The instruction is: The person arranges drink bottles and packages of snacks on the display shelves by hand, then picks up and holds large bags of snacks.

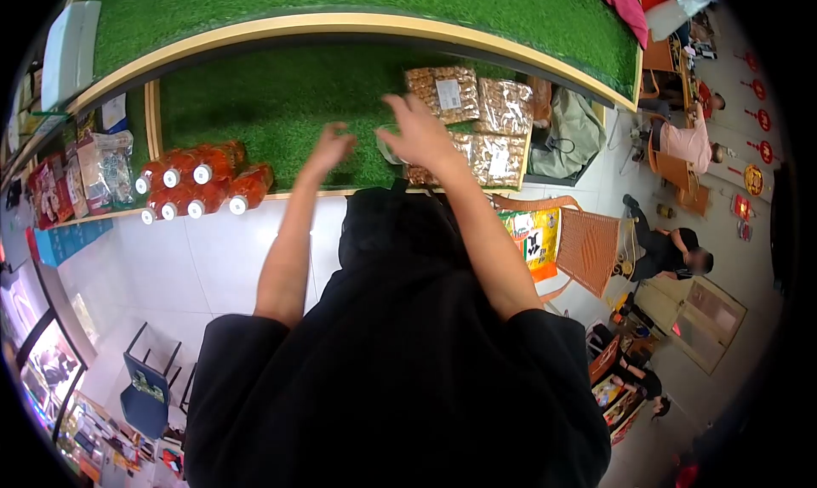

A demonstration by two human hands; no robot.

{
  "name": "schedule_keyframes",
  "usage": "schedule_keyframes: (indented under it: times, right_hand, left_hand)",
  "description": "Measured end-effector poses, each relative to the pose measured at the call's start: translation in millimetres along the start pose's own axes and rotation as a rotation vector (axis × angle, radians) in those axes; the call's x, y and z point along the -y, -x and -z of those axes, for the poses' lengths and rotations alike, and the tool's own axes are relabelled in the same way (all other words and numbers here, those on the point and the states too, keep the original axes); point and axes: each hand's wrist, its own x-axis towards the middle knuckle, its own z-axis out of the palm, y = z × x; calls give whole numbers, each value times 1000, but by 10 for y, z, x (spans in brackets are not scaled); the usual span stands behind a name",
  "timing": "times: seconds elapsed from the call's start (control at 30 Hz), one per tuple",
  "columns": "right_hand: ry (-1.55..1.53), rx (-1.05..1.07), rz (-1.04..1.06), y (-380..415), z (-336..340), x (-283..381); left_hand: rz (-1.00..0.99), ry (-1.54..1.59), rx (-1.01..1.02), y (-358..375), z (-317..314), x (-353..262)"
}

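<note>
My left hand [328,154] hovers over the green turf-lined shelf [281,105], its fingers apart and a little curled, with nothing in them. To the right, my right hand [419,136] is open with fingers spread, beside the clear packs of brown, nut-like food [447,94]. These packs lie in two rows at the shelf's right end, some with a white label. A small pale, see-through item [388,146] shows beside my right palm. Left of my left hand lie several bottles of orange-red contents [223,158], their white caps toward me.
A wooden-edged upper shelf [340,22] overhangs the back. Bagged goods [106,169] stand at far left. A grey-green bag [568,135] sits right of the packs. Near my right side stands a woven chair [587,248] with a yellow-green bag [532,239]. Several people are farther right.
</note>
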Motion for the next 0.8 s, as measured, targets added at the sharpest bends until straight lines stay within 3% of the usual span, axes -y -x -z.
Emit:
schedule_keyframes:
  times: [0.07, 0.13, 0.2, 0.27, 0.33, 0.4, 0.53, 0.6, 0.67, 0.73, 0.77, 0.8]
  right_hand:
    - [27, 163, -197, 156, -499, -563]
    - [-21, 192, -189, 270, -699, -696]
    - [-55, 223, -165, 203, -730, -605]
    - [44, 209, -167, 137, -721, -430]
    - [68, 155, -114, 35, -745, -270]
    - [134, 345, -103, -91, -810, -121]
    - [80, 391, 39, -363, -902, 309]
    - [45, 403, 23, -463, -1048, 504]
    - [-31, 423, 60, -597, -1247, 666]
    - [-73, 409, 63, -753, -1429, 891]
    - [-111, 388, 63, -824, -1485, 1032]
    - [-123, 390, 55, -866, -1526, 1152]
  left_hand:
    - [292, 296, 202, -184, -332, 237]
    - [355, 279, 256, -245, -634, 491]
    - [331, 420, 327, -412, -847, 798]
    - [290, 495, 237, -357, -767, 774]
    - [365, 763, 375, -325, -597, 752]
    - [361, 860, 404, -261, -489, 743]
    - [291, 983, 278, 88, -197, 755]
    - [108, 1196, 92, 346, -14, 732]
    - [91, 1304, 12, 517, 170, 747]
    - [14, 1652, -195, 617, 286, 854]
    - [18, 1646, -204, 638, 337, 900]
    - [-109, 1725, -189, 652, 382, 945]
